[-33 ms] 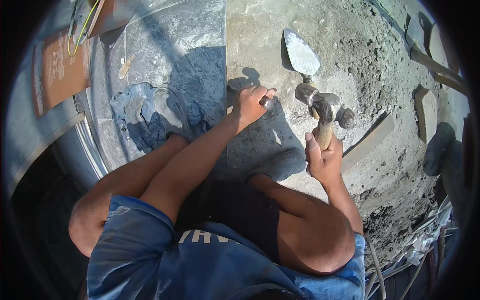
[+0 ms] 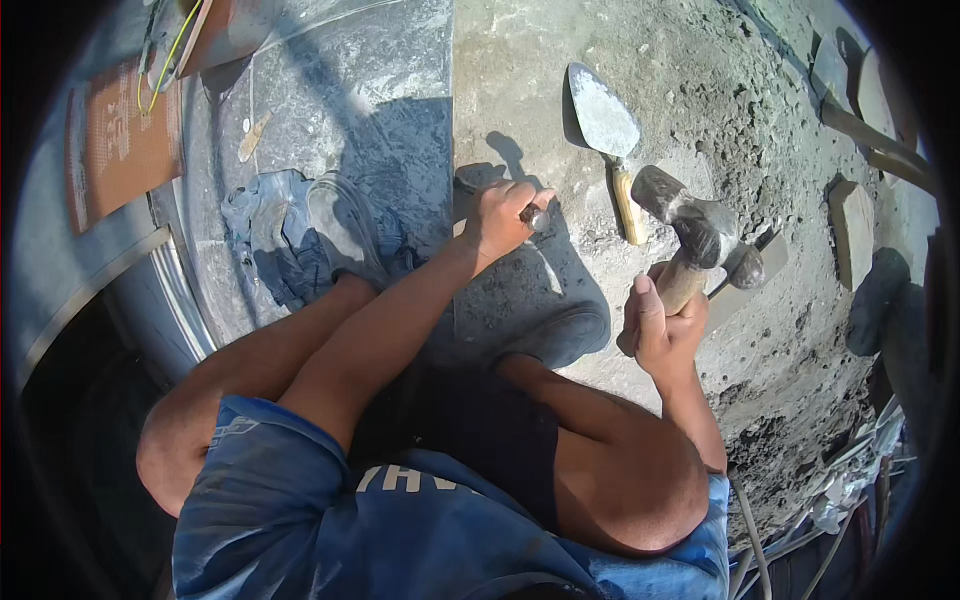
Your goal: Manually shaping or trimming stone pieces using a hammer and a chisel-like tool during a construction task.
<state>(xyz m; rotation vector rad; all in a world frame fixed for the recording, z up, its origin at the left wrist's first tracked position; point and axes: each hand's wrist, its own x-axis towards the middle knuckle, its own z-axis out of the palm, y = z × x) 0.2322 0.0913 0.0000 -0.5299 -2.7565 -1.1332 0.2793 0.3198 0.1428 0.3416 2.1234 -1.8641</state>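
While clenching the left hand (image 2: pixel 502 225) around a dark tool (image 2: pixel 539 218), presumably steadying it, gripping the hammer (image 2: pixel 706 234) by its handle in the closed right hand (image 2: pixel 666 328), right of the trowel (image 2: pixel 603 110).

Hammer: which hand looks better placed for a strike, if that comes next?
Right, most likely. The right hand grips the hammer by its wooden handle. The left hand is closed around a dark, round-ended tool, so it seems less free to swing.
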